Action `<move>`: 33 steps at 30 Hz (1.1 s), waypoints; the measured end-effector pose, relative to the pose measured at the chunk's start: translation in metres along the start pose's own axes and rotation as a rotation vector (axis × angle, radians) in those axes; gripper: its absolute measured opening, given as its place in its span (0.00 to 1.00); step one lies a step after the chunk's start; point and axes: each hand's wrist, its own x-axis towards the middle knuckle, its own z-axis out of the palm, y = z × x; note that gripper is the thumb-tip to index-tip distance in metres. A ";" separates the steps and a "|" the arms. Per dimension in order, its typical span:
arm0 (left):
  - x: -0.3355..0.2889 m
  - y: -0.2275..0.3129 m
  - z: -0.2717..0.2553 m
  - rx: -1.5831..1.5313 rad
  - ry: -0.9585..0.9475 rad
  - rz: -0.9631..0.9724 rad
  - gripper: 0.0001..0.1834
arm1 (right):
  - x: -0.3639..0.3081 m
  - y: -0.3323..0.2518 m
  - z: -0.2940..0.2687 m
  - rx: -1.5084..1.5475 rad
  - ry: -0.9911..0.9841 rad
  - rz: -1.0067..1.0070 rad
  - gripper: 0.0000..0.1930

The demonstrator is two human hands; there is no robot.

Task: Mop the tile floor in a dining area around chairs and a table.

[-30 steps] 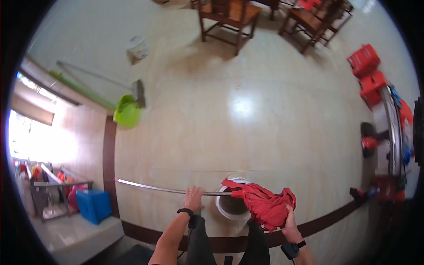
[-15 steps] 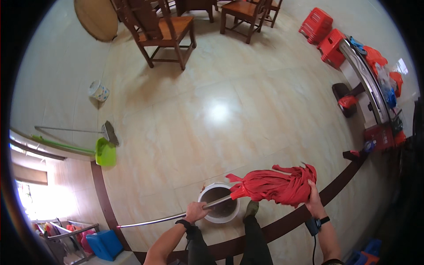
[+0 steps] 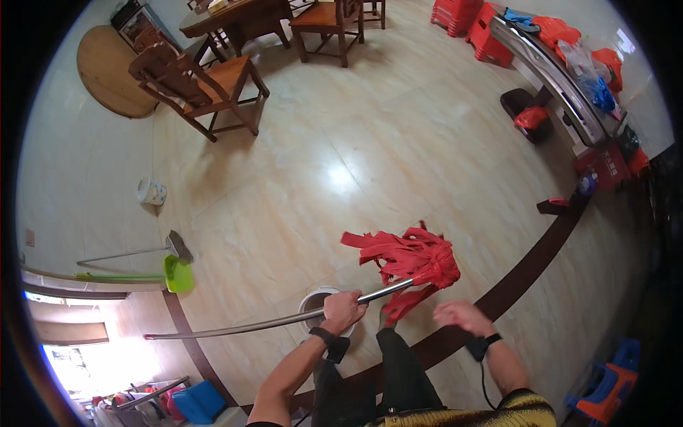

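Mop (image 3: 409, 257) in left hand (image 3: 343, 311)

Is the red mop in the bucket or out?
Out: the mop head shows outside the bucket, its pole in the left hand.

Mop handle (image 3: 256, 325) over bucket (image 3: 348, 330), room beyond

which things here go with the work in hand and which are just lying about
With the work:
red mop, its handle in the left hand
white bucket below the handle, probably

Just lying about:
green dustpan
broom
wooden chair
red stools
patterned bin
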 end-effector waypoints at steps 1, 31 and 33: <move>0.007 0.010 -0.001 0.027 0.004 0.018 0.12 | 0.001 0.000 0.028 -0.037 -0.067 0.028 0.22; -0.149 -0.170 -0.431 0.833 1.239 -0.196 0.09 | 0.079 -0.108 0.030 0.505 0.453 -0.392 0.03; -0.144 -0.198 -0.441 0.720 1.246 -0.190 0.09 | 0.081 -0.152 0.064 0.548 0.449 -0.292 0.03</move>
